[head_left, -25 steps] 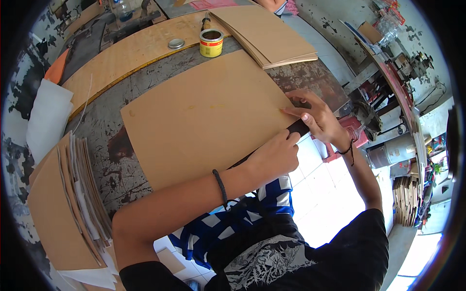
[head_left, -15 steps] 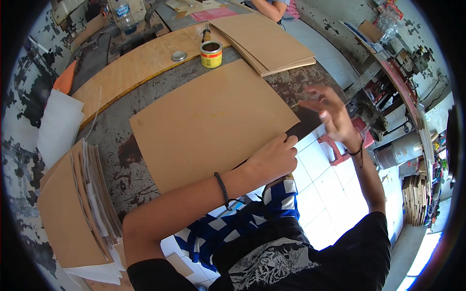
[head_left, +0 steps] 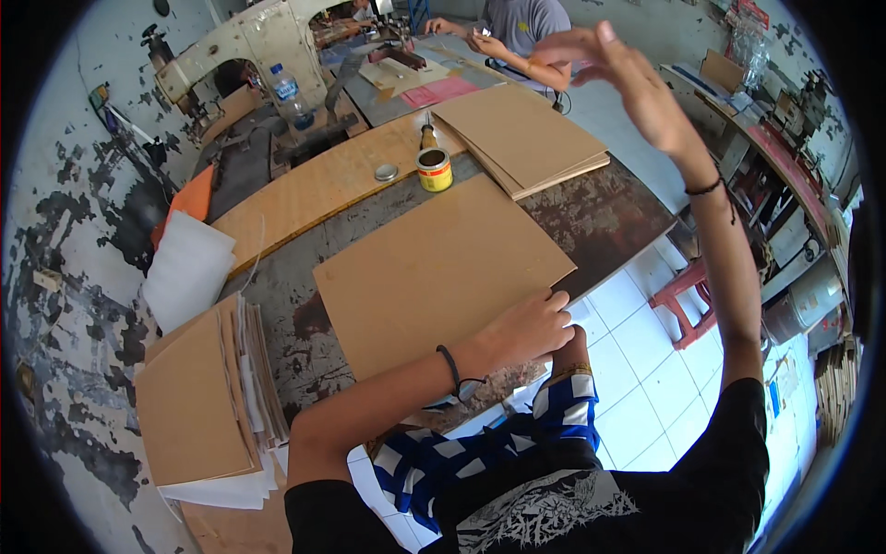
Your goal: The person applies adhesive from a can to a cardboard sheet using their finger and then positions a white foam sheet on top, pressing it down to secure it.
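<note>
A single brown sheet (head_left: 443,268) is laid flat on the dark, worn surface (head_left: 628,208) in front of the person, and it appears to be the piece in hand. Its near edge, towards the right corner, is met by the left hand (head_left: 526,328); the fingers of that hand are curled, but whether anything is clamped in them cannot be told, since their undersides are hidden. The right hand (head_left: 637,97) is held high and well apart from the sheet, its fingers loosely spread and nothing seen between them. As for what is done, the yellow can (head_left: 435,175) has been opened: its lid (head_left: 386,172) is set to the left on the wooden board (head_left: 305,198), and what looks like a brush (head_left: 428,137) is placed just behind the can. On the upper face of the sheet only small marks can be made out, and no added piece is seen there; the work along the near edge is judged unfinished, as a hand is kept at it. More brown sheets are stacked beyond its right side (head_left: 531,134), and a thicker pile (head_left: 194,402) is seen at the left; whether these have been worked cannot be told.
</note>
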`<state>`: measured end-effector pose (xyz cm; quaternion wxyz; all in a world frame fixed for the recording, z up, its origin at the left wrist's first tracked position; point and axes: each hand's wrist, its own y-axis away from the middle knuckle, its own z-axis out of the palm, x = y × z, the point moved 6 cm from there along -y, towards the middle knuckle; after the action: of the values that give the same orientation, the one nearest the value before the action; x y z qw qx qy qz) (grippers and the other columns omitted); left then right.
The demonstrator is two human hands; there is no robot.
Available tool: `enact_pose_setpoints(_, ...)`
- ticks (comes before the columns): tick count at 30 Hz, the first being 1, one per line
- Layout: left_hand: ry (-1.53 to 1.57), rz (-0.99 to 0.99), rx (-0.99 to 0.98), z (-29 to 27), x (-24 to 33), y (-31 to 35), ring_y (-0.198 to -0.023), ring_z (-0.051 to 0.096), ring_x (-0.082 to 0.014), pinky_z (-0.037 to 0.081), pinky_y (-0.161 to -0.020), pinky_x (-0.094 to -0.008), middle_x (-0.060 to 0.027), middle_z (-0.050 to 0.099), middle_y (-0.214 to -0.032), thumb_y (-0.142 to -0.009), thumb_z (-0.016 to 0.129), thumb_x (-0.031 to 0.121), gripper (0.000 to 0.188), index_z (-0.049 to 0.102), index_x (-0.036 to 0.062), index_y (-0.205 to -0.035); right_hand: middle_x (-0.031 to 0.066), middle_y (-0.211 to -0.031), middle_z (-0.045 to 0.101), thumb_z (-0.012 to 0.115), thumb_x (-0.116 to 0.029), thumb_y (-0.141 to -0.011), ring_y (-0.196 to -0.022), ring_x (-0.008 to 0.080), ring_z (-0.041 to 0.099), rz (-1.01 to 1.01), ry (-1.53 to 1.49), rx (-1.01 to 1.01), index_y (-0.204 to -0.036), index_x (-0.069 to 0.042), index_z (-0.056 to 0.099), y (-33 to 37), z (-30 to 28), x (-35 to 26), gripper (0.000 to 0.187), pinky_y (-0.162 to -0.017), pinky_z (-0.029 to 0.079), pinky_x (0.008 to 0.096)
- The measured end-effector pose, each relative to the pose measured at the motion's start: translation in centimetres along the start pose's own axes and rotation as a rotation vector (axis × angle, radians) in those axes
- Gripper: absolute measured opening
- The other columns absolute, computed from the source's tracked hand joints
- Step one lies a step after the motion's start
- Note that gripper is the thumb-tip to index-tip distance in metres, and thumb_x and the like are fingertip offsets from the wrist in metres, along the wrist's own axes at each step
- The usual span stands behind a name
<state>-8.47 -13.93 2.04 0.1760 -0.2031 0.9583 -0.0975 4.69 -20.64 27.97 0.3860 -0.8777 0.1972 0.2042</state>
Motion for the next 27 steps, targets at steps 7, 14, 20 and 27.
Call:
enact_pose_setpoints(7, -0.021, -0.003, -0.004, -0.3, 0.2, 0.5, -0.096, 0.056, -0.0192, 0.047, -0.082, -0.032, 0.0045, 0.059, -0.081, -0.078, 0.068, 0.027, 0.01, 0.065, 0.0179, -0.082, 0.0072, -0.124, 0.067, 0.016, -0.066, -0.103, -0.114, 0.0228, 0.058, 0.312, -0.128, -0.055, -0.122, -0.005, 0.067, 0.4, 6.1, 12.5, 0.082, -0.1, 0.044, 0.0367)
enact_pose_setpoints(14, 0.419, -0.067, 0.121, -0.2, -1.3, 0.5, -0.089, 0.053, -0.0185, 0.045, -0.081, -0.0312, 0.0023, 0.056, -0.079, -0.077, 0.07, 0.024, 0.013, 0.062, 0.0159, -0.083, 0.0135, -0.125, 0.066, 0.017, -0.068, -0.102, -0.113, 0.0255, 0.058, 0.47, 0.098, -0.095, -0.121, -0.007, 0.071, -0.6, 8.3, 25.6, 0.083, -0.102, 0.043, 0.0374)
enact_pose_setpoints(20, 0.355, -0.122, 0.129, -0.7, -1.1, 0.6, -0.09, 0.052, -0.0169, 0.044, -0.083, -0.03, 0.0024, 0.054, -0.079, -0.079, 0.066, 0.017, 0.009, 0.059, 0.0135, -0.081, 0.0151, -0.123, 0.067, 0.019, -0.062, -0.104, -0.115, 0.031, 0.059, 0.498, 0.129, 0.05, -0.119, -0.008, 0.072, -1.7, 8.9, 34.3, 0.077, -0.105, 0.041, 0.0409)
enact_pose_setpoints(27, 0.338, -0.141, 0.073, -0.2, -1.1, 0.7, -0.092, 0.051, -0.0153, 0.044, -0.082, -0.0276, 0.0045, 0.053, -0.078, -0.077, 0.066, 0.015, 0.007, 0.062, 0.0146, -0.083, 0.0215, -0.118, 0.068, 0.026, -0.053, -0.106, -0.114, 0.0392, 0.06, 0.326, 0.3, 0.085, -0.112, -0.01, 0.075, -1.8, 10.0, 31.8, 0.065, -0.104, 0.041, 0.0438)
